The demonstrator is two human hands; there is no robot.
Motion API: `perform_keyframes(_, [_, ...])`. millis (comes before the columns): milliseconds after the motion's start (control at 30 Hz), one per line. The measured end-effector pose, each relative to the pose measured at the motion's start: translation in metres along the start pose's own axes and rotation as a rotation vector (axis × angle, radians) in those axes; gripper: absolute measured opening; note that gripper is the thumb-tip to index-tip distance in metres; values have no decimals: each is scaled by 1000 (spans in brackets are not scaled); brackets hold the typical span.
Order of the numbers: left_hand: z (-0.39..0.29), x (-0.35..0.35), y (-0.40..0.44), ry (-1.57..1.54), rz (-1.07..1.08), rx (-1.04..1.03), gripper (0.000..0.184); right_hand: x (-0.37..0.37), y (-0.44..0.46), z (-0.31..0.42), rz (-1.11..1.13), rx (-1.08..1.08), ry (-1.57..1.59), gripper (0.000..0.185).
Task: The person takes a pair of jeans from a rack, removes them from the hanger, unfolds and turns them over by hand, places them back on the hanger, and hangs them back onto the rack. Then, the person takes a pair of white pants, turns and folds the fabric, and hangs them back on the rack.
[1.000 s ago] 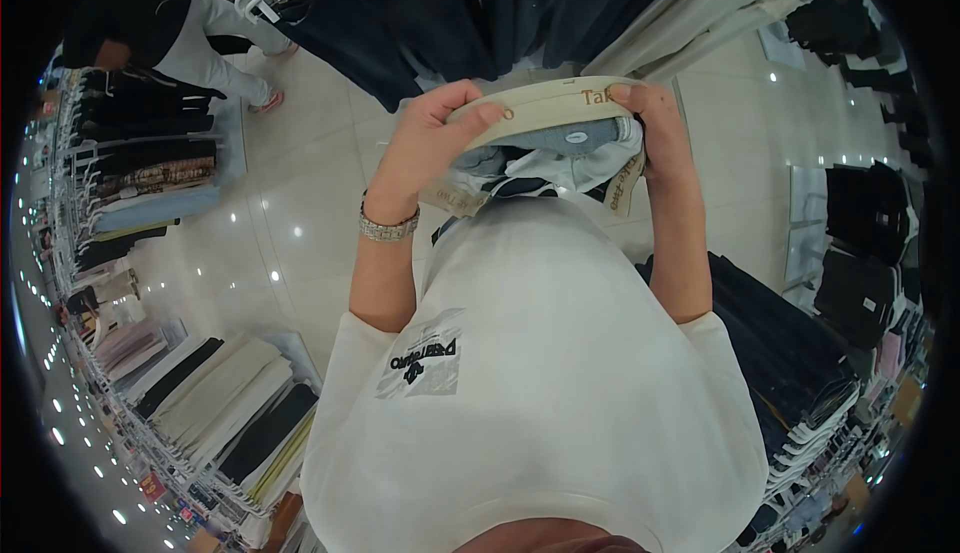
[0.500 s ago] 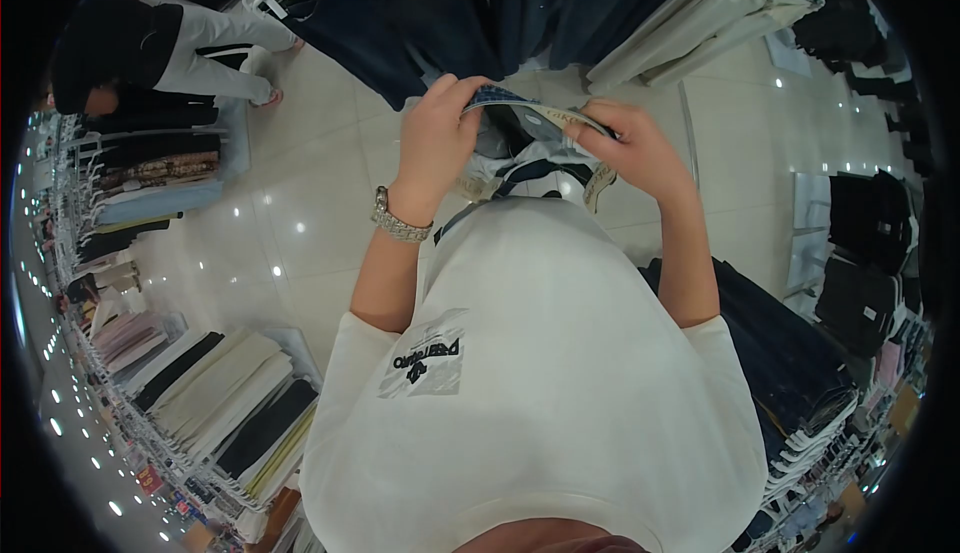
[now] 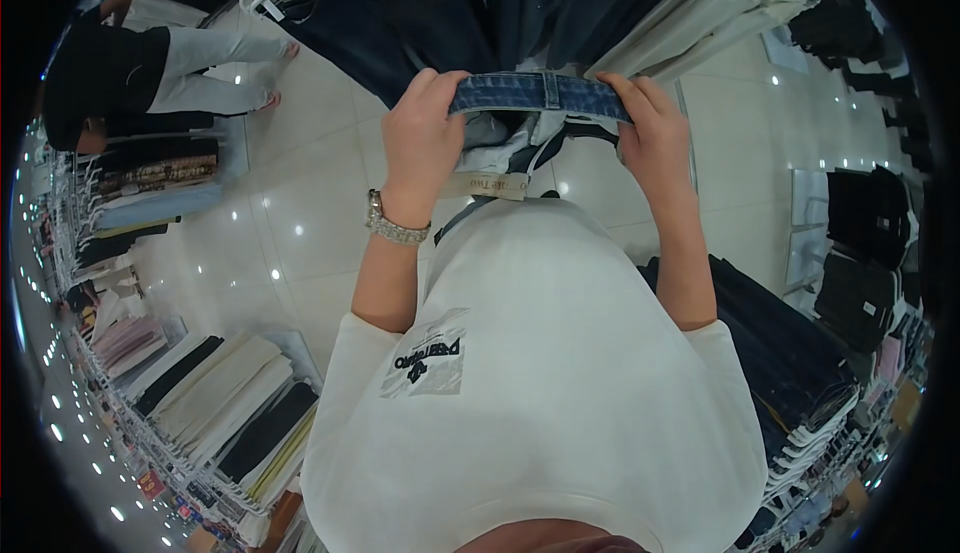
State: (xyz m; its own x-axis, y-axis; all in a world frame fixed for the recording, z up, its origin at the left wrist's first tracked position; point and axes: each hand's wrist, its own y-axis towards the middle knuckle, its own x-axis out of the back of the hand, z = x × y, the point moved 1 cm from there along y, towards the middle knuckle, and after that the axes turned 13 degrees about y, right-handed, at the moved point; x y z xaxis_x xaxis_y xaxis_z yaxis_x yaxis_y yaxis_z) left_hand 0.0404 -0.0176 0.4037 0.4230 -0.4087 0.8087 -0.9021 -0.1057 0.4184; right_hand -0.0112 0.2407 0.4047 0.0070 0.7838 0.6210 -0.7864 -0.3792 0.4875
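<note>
Okay, denim waistband (image 3: 525,94): spans the grip, belt loop (image 3: 551,91) between the hands.
Left hand (image 3: 426,133): clamped on its left end.
Right hand (image 3: 656,135): clamped on its right end.
Lettered band (image 3: 486,186): between grip and shirt (image 3: 555,353).

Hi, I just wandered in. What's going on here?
Someone in a white T-shirt is holding a blue denim waistband stretched between two hands. The left hand grips one end and the right hand the other, with a belt loop between them. A pale printed band shows below. Dark trousers hang on a rack ahead, and another person stands off to the left.
</note>
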Motion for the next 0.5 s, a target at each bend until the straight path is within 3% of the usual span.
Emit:
perform_keyframes(333, [1,-3,-3,-104,79,25,40,-19,-2,-4,85,-104,247,46])
perform_keyframes(500, [15,-6,-7,-334,372,63,16,-16,-2,-17,273,-338,626,28])
